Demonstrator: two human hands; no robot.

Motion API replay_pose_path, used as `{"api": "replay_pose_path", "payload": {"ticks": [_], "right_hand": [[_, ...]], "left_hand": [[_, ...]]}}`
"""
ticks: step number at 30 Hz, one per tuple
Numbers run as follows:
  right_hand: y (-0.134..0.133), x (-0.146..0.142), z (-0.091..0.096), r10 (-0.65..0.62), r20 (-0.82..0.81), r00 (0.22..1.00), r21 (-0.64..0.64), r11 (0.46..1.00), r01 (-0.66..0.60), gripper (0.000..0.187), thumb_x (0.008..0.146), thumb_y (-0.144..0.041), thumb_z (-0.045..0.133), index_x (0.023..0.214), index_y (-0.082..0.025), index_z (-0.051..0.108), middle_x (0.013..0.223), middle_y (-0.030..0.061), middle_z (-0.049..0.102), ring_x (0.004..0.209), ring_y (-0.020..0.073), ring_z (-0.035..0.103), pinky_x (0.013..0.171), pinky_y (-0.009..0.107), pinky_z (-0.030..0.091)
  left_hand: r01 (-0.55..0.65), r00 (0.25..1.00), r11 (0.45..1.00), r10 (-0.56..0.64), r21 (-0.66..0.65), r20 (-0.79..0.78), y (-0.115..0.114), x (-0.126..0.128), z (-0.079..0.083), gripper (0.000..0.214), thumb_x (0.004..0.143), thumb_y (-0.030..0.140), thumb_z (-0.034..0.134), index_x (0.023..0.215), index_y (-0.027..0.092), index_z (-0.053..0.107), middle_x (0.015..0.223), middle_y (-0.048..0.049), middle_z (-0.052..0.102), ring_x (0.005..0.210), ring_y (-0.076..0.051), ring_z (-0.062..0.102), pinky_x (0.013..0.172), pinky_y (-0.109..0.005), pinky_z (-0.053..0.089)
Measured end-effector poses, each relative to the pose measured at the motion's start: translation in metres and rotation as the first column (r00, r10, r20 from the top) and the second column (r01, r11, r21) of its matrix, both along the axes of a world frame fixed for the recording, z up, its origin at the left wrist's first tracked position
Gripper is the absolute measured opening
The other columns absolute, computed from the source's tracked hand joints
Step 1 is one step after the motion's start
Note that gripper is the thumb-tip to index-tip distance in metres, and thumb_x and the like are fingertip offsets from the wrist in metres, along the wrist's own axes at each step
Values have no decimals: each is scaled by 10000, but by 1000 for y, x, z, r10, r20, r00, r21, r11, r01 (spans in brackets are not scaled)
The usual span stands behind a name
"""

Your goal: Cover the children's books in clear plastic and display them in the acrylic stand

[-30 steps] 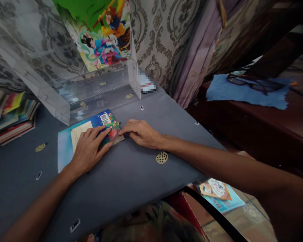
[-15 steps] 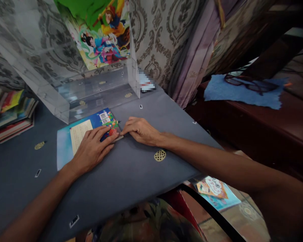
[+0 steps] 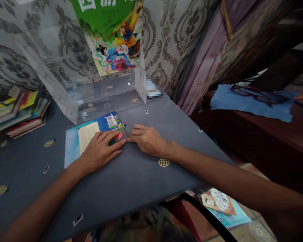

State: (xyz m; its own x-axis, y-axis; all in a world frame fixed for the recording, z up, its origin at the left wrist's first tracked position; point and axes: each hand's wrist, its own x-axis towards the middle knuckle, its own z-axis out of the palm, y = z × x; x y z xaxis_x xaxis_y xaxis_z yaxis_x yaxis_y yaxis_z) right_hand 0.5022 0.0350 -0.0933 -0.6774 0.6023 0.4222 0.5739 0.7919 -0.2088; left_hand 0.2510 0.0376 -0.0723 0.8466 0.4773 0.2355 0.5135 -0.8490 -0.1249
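A thin blue picture book lies back cover up on the grey cloth-covered table, just in front of a clear plastic box. My left hand rests flat on the book's near right part, fingers stretched toward its corner. At that same corner my right hand lies on the cloth, fingers curled and fingertips against the book's edge, meeting the left fingertips. Whether the right fingers pinch the edge is hidden. A green picture book stands upright inside the box.
A stack of books sits at the table's left edge. A patterned curtain hangs behind. To the right stands a dark wooden bench with a blue cloth. Another picture book lies on the floor below the table's near right edge.
The book's right corner, slightly lifted a second ago, now lies flat under my left hand. Both hands' fingertips have drawn together at the corner. The head camera tilted a little.
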Motion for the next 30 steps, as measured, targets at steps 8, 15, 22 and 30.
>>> {"api": "replay_pose_path", "payload": {"ticks": [8,15,22,30], "right_hand": [[-3,-1,3,-32,29,999,17,999,31,251,898,-30,535,923,-170,742,845,58,697,833,182,540,656,267,433],[0,1,2,-12,-33,999,-21,1000,12,271,902,-16,513,912,-165,739,823,55,697,821,178,571,685,264,475],[0,2,2,-6,-27,1000,-18,1000,5,260,898,-14,517,898,-164,729,831,53,702,830,177,581,717,266,497],[-1,1,4,-9,21,1000,7,1000,9,258,907,-31,513,916,-169,730,845,56,704,824,177,556,685,267,470]], "left_hand": [[-1,999,1000,2,-26,32,-1,0,1,361,1035,375,444,1330,277,626,1345,-130,597,1206,-288,550,941,-459,448],[-12,997,997,17,-73,75,-1,-1,-5,386,1044,361,416,1393,314,575,1361,-116,584,1227,-286,540,968,-464,429],[-22,997,996,28,-88,75,-1,-1,-5,380,1044,365,415,1382,301,577,1378,-109,572,1237,-284,530,980,-471,431],[-27,997,994,35,-105,74,0,-1,-4,378,1042,380,416,1371,307,588,1355,-108,583,1220,-279,533,968,-460,435]]}}
